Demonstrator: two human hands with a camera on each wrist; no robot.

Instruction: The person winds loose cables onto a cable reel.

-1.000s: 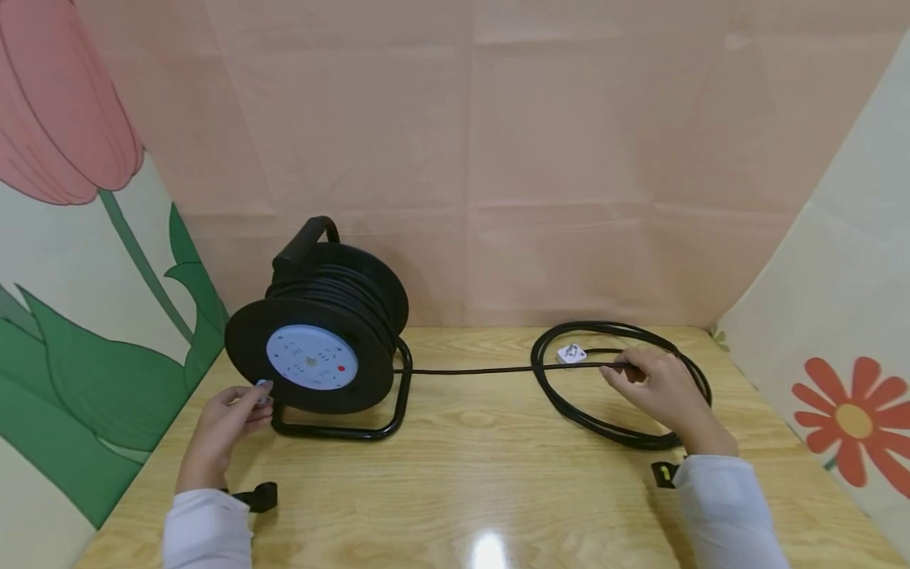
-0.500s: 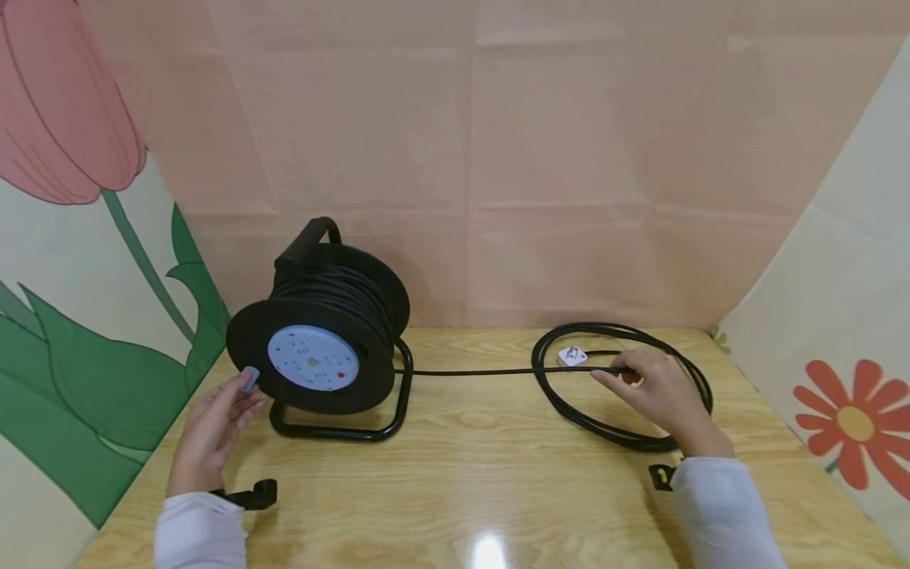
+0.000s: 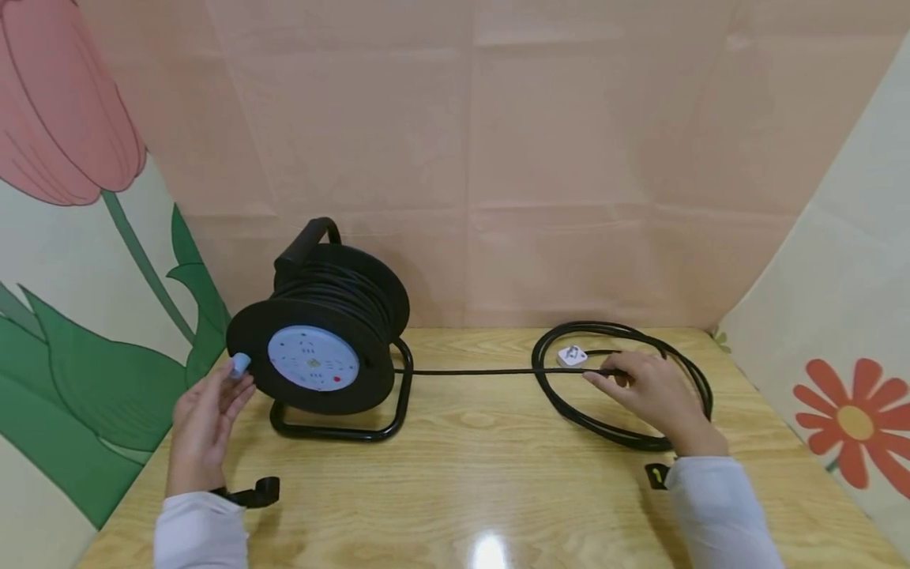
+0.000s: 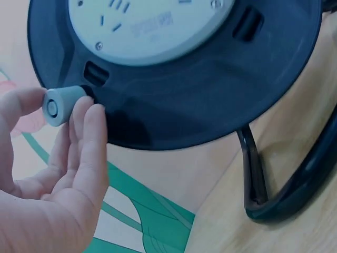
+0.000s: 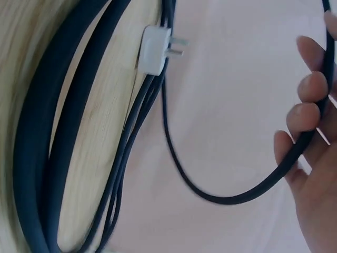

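Left hand: your left hand [image 3: 206, 419] pinches the small grey winding knob [image 3: 240, 364] on the left rim of the black plastic cable reel [image 3: 320, 332].
Cable: the black rubber cable [image 3: 469, 371] runs straight right from the reel.
Right hand: your right hand [image 3: 650, 391], well right of the reel, curls round the cable, nearest the white plug [image 3: 571, 356].

In the left wrist view, the cable reel [image 4: 210, 79] is cut off by the top and right edges, and its frame [image 4: 295, 184] runs out at the right. The marks on the reel's socket panel [image 3: 313, 358] are too small to read. In the right wrist view, the cable [image 5: 79, 132] is blurred at the left edge, and the right hand [image 5: 316, 158] is cut by the right edge.
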